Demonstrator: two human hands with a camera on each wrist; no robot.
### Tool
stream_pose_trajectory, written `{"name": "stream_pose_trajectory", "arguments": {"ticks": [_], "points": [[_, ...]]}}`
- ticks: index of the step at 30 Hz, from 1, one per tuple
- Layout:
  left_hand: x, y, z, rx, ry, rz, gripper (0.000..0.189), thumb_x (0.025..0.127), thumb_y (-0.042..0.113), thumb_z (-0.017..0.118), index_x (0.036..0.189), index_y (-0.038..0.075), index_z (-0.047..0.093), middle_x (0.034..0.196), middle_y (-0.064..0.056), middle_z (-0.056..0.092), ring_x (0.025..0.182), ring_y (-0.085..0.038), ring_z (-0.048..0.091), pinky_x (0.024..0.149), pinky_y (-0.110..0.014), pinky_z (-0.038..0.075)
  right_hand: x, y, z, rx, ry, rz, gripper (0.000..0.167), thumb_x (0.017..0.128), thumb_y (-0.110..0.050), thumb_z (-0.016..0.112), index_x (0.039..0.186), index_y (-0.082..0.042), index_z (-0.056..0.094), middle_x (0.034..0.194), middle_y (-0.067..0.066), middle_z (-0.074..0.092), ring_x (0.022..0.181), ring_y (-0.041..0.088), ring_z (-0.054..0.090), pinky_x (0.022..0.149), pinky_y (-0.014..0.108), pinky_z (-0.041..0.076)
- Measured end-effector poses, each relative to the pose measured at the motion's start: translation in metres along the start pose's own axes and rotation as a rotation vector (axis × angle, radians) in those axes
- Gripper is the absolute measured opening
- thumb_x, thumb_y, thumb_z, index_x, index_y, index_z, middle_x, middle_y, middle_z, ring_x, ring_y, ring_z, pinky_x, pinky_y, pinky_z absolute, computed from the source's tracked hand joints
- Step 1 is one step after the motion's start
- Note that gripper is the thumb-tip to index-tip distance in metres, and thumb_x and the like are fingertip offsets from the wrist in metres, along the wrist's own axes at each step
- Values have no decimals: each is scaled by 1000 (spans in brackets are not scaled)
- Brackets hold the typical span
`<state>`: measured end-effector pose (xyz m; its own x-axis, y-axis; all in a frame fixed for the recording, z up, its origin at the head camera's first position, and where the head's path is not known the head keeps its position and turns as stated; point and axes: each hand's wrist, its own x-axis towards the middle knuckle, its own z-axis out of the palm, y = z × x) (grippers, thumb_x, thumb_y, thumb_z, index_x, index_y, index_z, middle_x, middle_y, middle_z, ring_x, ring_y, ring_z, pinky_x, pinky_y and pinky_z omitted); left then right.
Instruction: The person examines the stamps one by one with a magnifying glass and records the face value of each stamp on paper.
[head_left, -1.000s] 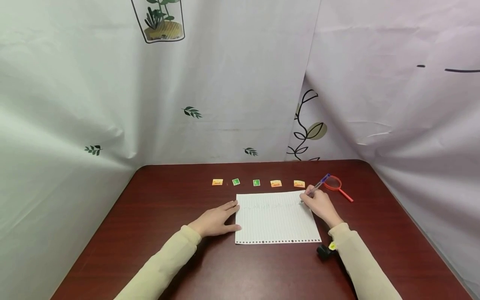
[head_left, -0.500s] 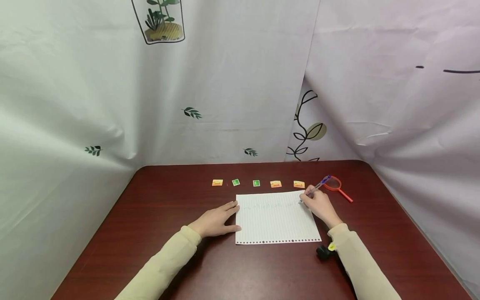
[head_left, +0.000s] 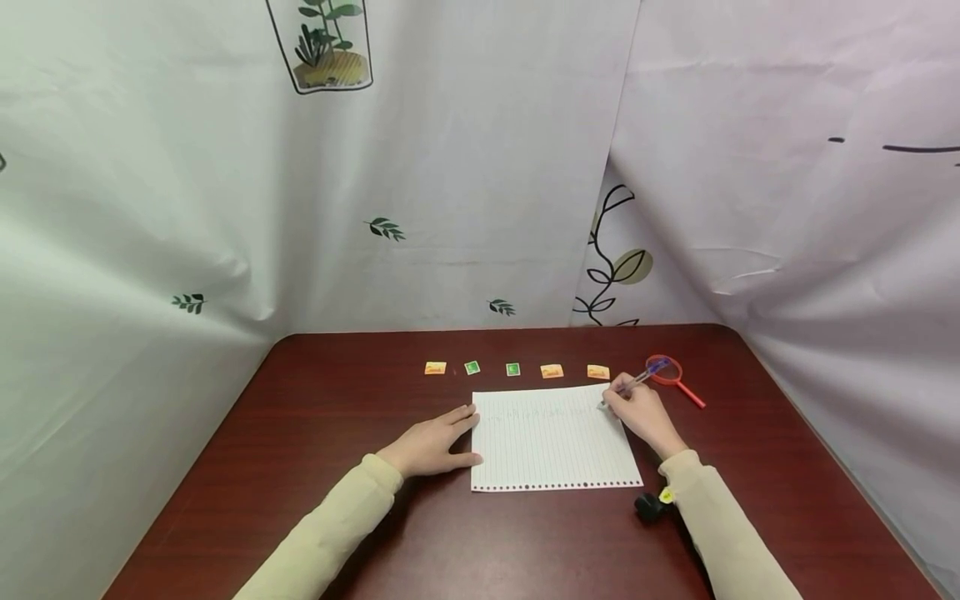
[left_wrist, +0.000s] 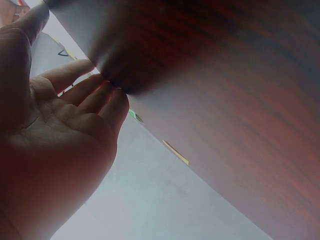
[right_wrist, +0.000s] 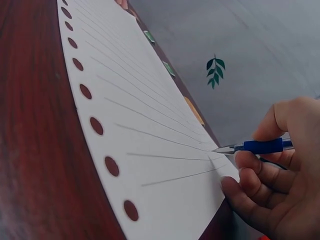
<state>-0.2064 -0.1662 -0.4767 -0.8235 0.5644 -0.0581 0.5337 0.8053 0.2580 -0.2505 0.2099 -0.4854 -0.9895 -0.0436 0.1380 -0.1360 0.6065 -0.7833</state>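
Observation:
A lined sheet of paper [head_left: 555,450] with punched holes along its near edge lies on the table; faint handwriting runs across its upper part. My right hand [head_left: 643,417] pinches a pen [head_left: 637,379] between thumb and fingers at the sheet's upper right. In the right wrist view the blue-gripped pen [right_wrist: 262,146] has its metal tip right at the paper's surface. My left hand [head_left: 431,443] rests at the sheet's left edge, fingers extended, fingertips and thumb on the paper. The left wrist view shows the palm of this left hand [left_wrist: 75,120].
Beyond the sheet lies a row of small stamps: an orange one [head_left: 435,367] at left, a green one [head_left: 513,369] mid-row, another orange one [head_left: 597,372] at right. A red magnifying glass [head_left: 678,382] lies right of them. A patterned curtain [head_left: 465,167] hangs behind the table [head_left: 315,392].
The pen in my right hand has tilted lower, its upper end now overlapping the magnifying glass lens. The head view has shifted slightly. My left hand keeps its place on the sheet.

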Motion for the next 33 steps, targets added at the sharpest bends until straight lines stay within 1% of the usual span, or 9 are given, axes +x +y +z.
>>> {"name": "stream_pose_trajectory", "arguments": {"ticks": [7, 13, 15, 18, 23, 25, 27, 30, 33], "points": [[0, 2, 1, -7, 2, 2, 76, 94, 53, 65, 150, 5, 47, 158, -13, 40, 143, -26, 42, 105, -45, 46, 1, 5, -4, -11, 33, -24, 7, 95, -16, 61, 97, -9, 62, 76, 4, 63, 68, 16, 54, 59, 27, 44], [-1, 1, 0, -1, 3, -3, 77, 94, 54, 64, 151, 6, 46, 159, -12, 39, 144, -25, 40, 106, -45, 45, 2, 5, -14, -27, 77, -92, 10, 95, -14, 66, 103, -9, 66, 98, 11, 70, 83, 22, 59, 71, 32, 48], [-1, 1, -1, 0, 4, -2, 77, 94, 54, 64, 151, 6, 46, 159, -12, 39, 144, -25, 40, 106, -45, 45, 2, 7, -17, -28, 88, -132, 10, 95, -13, 68, 104, -9, 68, 102, 11, 70, 87, 23, 61, 74, 32, 49], [-1, 1, -1, 5, 8, 5, 77, 94, 54, 64, 151, 6, 47, 158, -13, 39, 143, -26, 41, 105, -45, 45, 1, 11, -21, -37, 92, -169, 11, 95, -13, 70, 105, -10, 68, 103, 11, 70, 90, 24, 64, 77, 33, 51], [-2, 1, -1, 14, 2, 1, 77, 94, 55, 64, 151, 6, 46, 159, -12, 39, 143, -25, 42, 105, -45, 45, -3, 15, -29, -81, 74, -188, 13, 97, -18, 69, 109, -14, 68, 108, 7, 71, 97, 24, 67, 82, 37, 52], [-2, 1, -1, 13, 0, -2, 77, 94, 55, 64, 152, 6, 46, 159, -12, 38, 143, -25, 41, 106, -44, 45, -5, 16, -34, -87, 68, -216, 14, 97, -17, 68, 111, -13, 69, 109, 7, 72, 100, 24, 67, 83, 35, 53], [-2, 1, -1, 13, 0, -4, 78, 95, 55, 63, 152, 6, 45, 159, -12, 37, 144, -25, 41, 106, -44, 45, -6, 17, -39, -102, 68, -263, 16, 97, -14, 68, 112, -9, 69, 109, 7, 72, 100, 24, 68, 85, 36, 55], [-2, 0, 0, 15, 2, 2, 77, 95, 54, 64, 152, 6, 46, 159, -13, 38, 143, -25, 41, 106, -44, 45, -6, 18, -46, -153, 71, -338, 18, 96, -9, 70, 113, -5, 70, 107, 10, 72, 98, 27, 69, 85, 43, 57], [-2, 0, 0, 18, 2, 9, 77, 94, 53, 65, 151, 6, 46, 158, -13, 39, 143, -25, 42, 106, -44, 45, -6, 18, -52, -216, 49, -375, 22, 94, -9, 72, 115, -3, 70, 108, 11, 72, 96, 28, 68, 85, 50, 56]]}}
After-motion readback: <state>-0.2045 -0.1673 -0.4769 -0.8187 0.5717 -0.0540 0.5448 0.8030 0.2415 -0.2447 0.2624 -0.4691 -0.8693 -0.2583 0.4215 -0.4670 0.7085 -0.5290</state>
